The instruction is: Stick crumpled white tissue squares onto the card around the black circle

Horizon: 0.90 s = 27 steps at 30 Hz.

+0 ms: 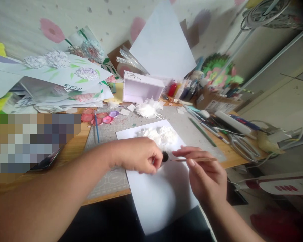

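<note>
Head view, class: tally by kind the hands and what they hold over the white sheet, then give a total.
Hands: 2, left hand and right hand
Thin wooden stick: 1
Small dark round object: 1
White sheet: 1
Total: 5

We see a plain white sheet (161, 198) on a grey mat (106, 183) printed with a fine pale grid, and the table (73, 148) beneath is orange-brown wood. The paper petals (164, 134) on the sheet are pure white. The small round thing (165, 156) is black, the stick (197, 160) beside it light brown. Farther back, little dishes (98, 117) are pink, red and one purple, with a blue brush (97, 129) across them. The box (141, 90) is white with a faint lilac tint. A bottle (172, 89) is red, a pencil (202, 131) dark green. The wall (20, 30) is pale cream, dotted with big pink flowers; the paper cutouts (217, 67) are bright green and pink.
</note>
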{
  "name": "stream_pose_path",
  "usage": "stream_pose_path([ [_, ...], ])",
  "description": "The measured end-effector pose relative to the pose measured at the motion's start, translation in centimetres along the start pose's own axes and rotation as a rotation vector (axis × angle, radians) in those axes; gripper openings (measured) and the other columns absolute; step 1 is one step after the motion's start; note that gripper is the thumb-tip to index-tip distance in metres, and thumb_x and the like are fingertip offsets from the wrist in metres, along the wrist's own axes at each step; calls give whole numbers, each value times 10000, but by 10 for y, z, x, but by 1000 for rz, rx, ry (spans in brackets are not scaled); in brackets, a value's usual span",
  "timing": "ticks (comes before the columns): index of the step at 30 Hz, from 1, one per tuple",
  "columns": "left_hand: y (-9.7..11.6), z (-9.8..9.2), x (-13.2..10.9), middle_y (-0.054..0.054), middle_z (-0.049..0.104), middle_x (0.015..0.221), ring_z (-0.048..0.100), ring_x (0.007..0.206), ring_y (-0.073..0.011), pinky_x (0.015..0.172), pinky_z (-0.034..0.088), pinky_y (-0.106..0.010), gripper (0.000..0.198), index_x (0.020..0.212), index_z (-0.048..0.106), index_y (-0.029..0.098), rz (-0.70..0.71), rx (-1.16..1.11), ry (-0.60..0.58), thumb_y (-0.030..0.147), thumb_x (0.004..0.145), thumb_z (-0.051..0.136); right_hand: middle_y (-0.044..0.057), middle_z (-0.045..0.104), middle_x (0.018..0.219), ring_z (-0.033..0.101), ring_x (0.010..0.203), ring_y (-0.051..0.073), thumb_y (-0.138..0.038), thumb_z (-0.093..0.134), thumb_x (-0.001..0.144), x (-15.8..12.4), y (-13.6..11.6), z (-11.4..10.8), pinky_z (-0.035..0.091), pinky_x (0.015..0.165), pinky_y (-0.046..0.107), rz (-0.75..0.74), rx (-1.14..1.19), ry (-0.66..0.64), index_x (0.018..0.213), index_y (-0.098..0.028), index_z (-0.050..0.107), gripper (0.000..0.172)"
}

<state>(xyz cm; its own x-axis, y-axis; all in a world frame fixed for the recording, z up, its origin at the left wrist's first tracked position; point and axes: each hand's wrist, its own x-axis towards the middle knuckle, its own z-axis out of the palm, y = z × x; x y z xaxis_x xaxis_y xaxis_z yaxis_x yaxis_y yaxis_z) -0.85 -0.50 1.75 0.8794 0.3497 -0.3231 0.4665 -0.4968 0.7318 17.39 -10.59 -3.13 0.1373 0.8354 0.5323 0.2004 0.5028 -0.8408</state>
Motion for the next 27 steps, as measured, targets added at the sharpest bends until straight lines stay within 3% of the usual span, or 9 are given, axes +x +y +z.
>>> stream_pose_path([
  [3, 2, -1, -2, 63, 552, 556, 490, 505, -66, 476, 338, -163, 118, 706, 657, 201, 29, 38, -124, 133, 661, 572, 45, 636, 891, 614, 878, 212, -135, 540, 839, -1, 8, 1, 478, 822, 452, 36, 70, 51, 847, -206, 598, 92],
  [10, 5, 4, 3, 41, 583, 572, 495, 529, -87, 492, 305, -194, 133, 704, 641, 200, -70, 221, 106, 174, 707, 510, 45, 600, 813, 579, 813, 184, -146, 590, 810, 7, 9, 6, 469, 724, 349, -12, -251, -87, 794, -205, 639, 79],
  [15, 0, 4, 5, 42, 559, 553, 470, 507, -83, 498, 296, -199, 121, 699, 628, 193, -56, 222, 141, 226, 736, 516, 32, 576, 779, 558, 758, 158, -153, 628, 783, 12, 11, 13, 464, 650, 289, 14, -310, -40, 787, -213, 653, 66],
  [21, -6, 4, 8, 55, 550, 563, 463, 507, -72, 491, 282, -196, 143, 697, 633, 202, -31, 200, 152, 196, 733, 495, 30, 592, 732, 557, 753, 156, -144, 630, 785, 17, 12, 20, 461, 673, 289, 78, -262, -117, 751, -196, 661, 70],
  [27, -4, 2, 7, 51, 540, 555, 451, 508, -78, 496, 273, -204, 155, 683, 638, 204, -48, 239, 209, 188, 722, 490, 27, 602, 766, 561, 773, 163, -161, 638, 781, 13, 13, 17, 469, 663, 293, 65, -247, -62, 767, -218, 662, 63],
])
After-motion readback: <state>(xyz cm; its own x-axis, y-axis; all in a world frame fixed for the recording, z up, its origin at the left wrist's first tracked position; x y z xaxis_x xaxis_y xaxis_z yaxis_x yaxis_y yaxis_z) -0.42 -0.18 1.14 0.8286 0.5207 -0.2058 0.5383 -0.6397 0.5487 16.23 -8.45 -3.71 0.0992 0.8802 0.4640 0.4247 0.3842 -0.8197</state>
